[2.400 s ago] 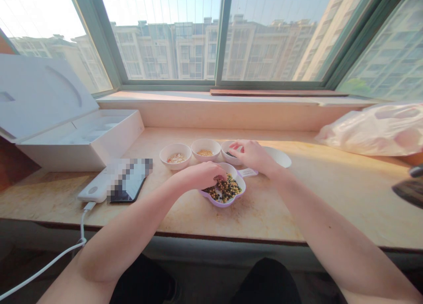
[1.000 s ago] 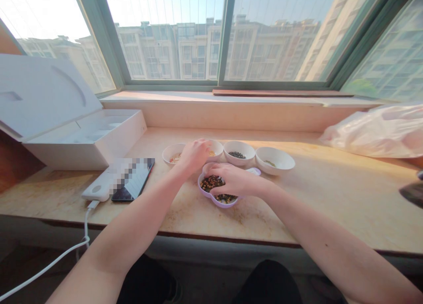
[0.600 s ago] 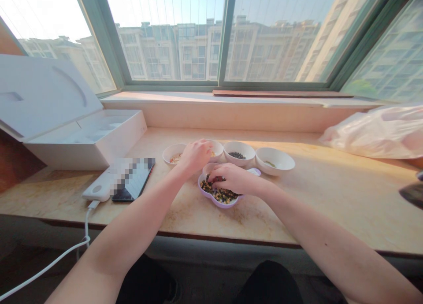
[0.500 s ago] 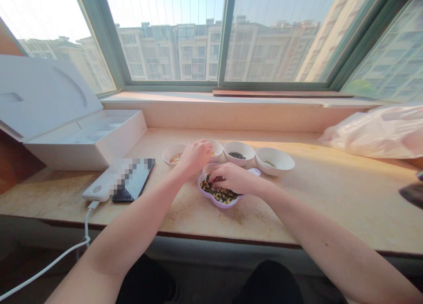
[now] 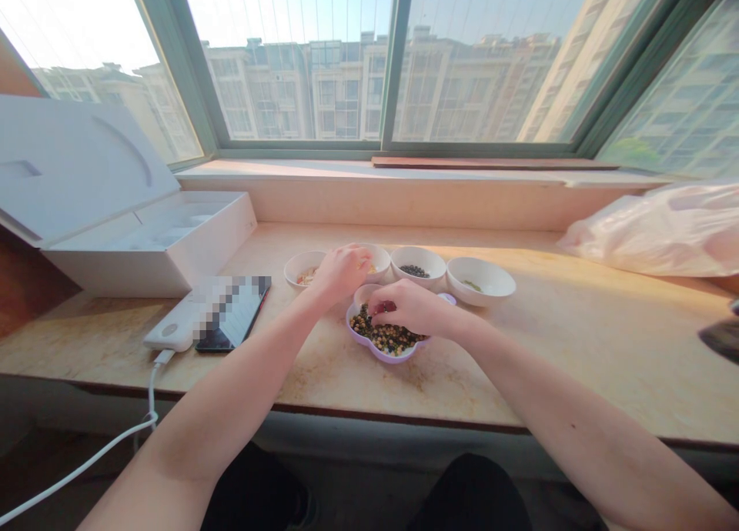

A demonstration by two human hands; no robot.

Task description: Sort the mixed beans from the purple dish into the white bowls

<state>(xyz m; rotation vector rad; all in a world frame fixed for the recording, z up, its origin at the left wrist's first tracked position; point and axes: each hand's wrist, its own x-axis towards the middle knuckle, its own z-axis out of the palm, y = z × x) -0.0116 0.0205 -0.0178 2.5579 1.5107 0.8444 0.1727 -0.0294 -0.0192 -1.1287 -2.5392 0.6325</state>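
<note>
My right hand (image 5: pixel 407 308) is pinched just above a lilac flower-shaped dish (image 5: pixel 376 354) filled with mixed beans (image 5: pixel 386 337), and something dark red shows at its fingertips. My left hand (image 5: pixel 340 273) is curled over a white bowl (image 5: pixel 378 255), hiding most of it, and touches its rim. To the left, another white bowl (image 5: pixel 297 273) holds pale bits. Dark beans lie in a third white bowl (image 5: pixel 419 260). A fourth white bowl (image 5: pixel 482 281) holds a few green beans.
A stone counter (image 5: pixel 490 377) runs beneath a window sill. On the left stand an open white box (image 5: pixel 150 246), a white power bank (image 5: pixel 170 332) and a phone (image 5: pixel 231 319) with a white cable (image 5: pixel 151 392). A plastic bag (image 5: pixel 652 235) lies at the right.
My right hand has risen from the beans in the dish and pinched together. My left hand stays over the bowl. Compared with the oldest frame, the hands have traded places and the bowls sit differently.
</note>
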